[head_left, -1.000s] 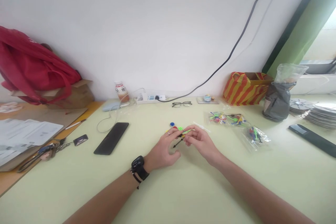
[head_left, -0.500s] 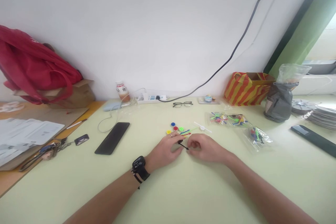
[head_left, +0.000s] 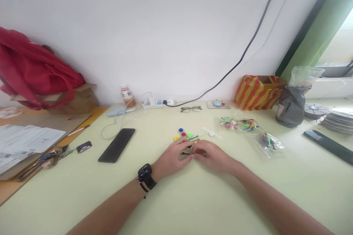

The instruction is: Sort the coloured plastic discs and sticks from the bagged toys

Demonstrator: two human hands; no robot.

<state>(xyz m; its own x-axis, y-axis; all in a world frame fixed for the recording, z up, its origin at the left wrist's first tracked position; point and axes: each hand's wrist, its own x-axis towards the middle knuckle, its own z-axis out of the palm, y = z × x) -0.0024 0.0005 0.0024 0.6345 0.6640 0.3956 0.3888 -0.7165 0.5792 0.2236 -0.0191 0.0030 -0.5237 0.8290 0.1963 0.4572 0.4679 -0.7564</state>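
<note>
"Where's the black arrow (head_left: 186, 153)?"

"Between the person's hands, above the pale, smooth tabletop (head_left: 171, 205). It's a slim shaft with a pointed head aimed left, and its other end disappears at the fingertips."

"What are the fingers doing?"

"Those of the left hand (head_left: 171, 158) arch over it, thumb curving in below. Those of the right hand (head_left: 213, 157) are bent inward, and the 2 thumb tips appear to meet. The contact is covered, so I can't tell which fingers pinch the arrow."

"And just beyond?"

"4 small, round pieces: a blue disc (head_left: 180, 130), a red disc (head_left: 183, 134), a green disc (head_left: 189, 134) and a yellow disc (head_left: 176, 138). They look like glossy plastic. A thin blue arrow (head_left: 194, 137) lies near the fingers, with a white spinner (head_left: 211, 134) to its right, a long bar across a rounded base."

"Anything wrapped?"

"Yes, crinkled, see-through bags (head_left: 268, 145) of similar colourful parts, farther right. On the left there's a flat, dark phone (head_left: 116, 145), rectangular; at the back, thin-framed glasses (head_left: 191, 109)."
</note>
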